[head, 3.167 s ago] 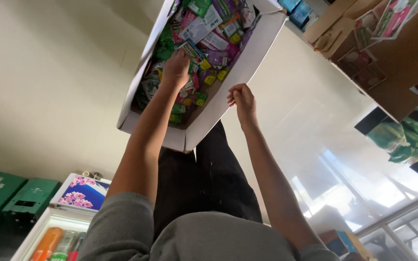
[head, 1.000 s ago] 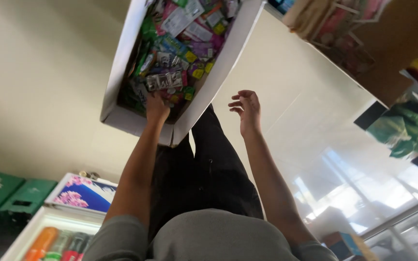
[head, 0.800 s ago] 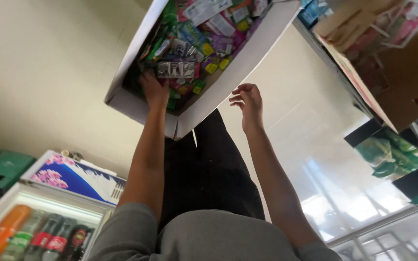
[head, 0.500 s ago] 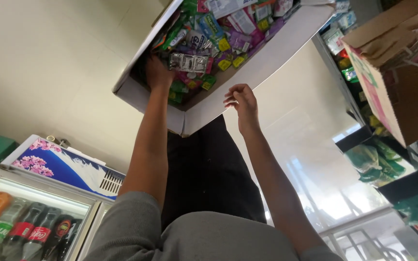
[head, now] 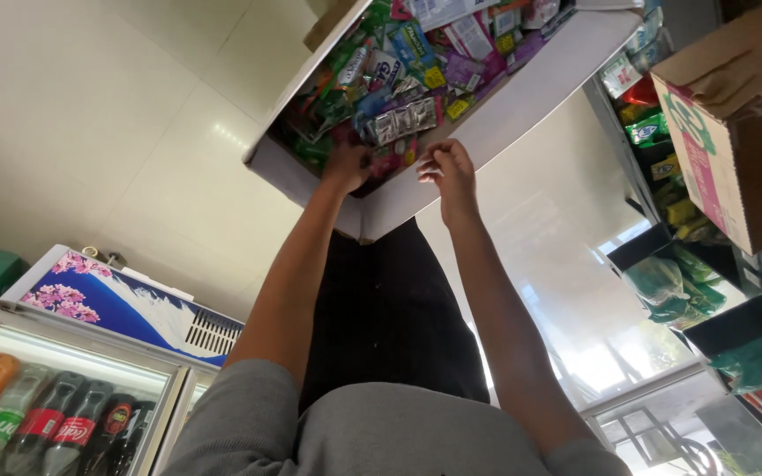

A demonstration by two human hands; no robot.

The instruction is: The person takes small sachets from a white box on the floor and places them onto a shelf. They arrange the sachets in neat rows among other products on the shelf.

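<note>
— What do my hands have from the head view?

— My left hand [head: 346, 166] is down inside the box [head: 522, 84], at its near end. The fingers are buried among the packets [head: 416, 53], so I cannot tell how far that grip is open or whether it has hold of anything. My right hand [head: 450, 169] is at the near rim of the box, fingers curled loosely and part open. It looks to have nothing clamped in it. The fingertips are just beside a silver strip [head: 406, 122] of joined sachets.

— Where does that strip lie?

— On top of the heap, near the box's near end, between my two hands. I cannot tell if either hand is touching it.

— And the box itself?

— White card, open at the top, tilted, and crammed with small sachets in green, purple, pink, yellow and white.

— Anything else holding goods?

— At the right a brown carton [head: 734, 150] stands beside shelves [head: 663, 167] of more packets. At lower left a cooler [head: 63, 405] with a glass door holds drink bottles [head: 37, 423] side by side.
</note>
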